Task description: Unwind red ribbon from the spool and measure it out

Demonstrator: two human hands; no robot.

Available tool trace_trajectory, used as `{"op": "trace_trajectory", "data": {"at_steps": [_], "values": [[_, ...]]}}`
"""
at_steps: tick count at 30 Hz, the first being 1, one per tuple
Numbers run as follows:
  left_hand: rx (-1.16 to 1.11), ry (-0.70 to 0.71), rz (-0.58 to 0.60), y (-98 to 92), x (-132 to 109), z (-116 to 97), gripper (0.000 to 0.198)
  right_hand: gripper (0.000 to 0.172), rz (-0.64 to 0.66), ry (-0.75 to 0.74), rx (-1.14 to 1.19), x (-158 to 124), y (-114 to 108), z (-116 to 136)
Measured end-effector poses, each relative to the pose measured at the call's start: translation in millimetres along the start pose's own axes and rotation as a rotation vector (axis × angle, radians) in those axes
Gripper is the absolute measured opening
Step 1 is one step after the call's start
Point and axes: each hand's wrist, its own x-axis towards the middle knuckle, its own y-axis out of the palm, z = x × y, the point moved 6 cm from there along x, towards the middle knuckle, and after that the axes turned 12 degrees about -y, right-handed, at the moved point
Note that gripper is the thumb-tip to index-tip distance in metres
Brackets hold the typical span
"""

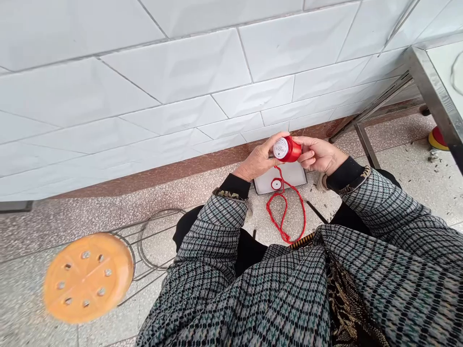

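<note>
Head view: white-ended red cylinder (293,150) between both hands (256,161) (partly closed around it).

On my feed, print on the red spool (291,150) is illegible; the right edge crops the metal-framed table (436,91).

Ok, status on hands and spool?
Left hand, right hand both gripping spool. White label in view. Red cord looping below, nothing blocking spool.
</note>
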Motion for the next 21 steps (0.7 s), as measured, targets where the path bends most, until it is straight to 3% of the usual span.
{"op": "trace_trajectory", "data": {"at_steps": [9,16,21], "values": [[-0.174,-0.014,0.015,6.9,6,10,0.082,0.023,0.080,-0.049,0.065,-2,2,0],[-0.348,-0.049,-0.101,3.9,7,9,0.083,0.037,0.098,-0.334,-0.081,-6,14,-11],[-0.423,-0.141,-0.204,21.6,6,18,0.069,0.035,-0.037,-0.482,-0.065,1,7,-4]]}}
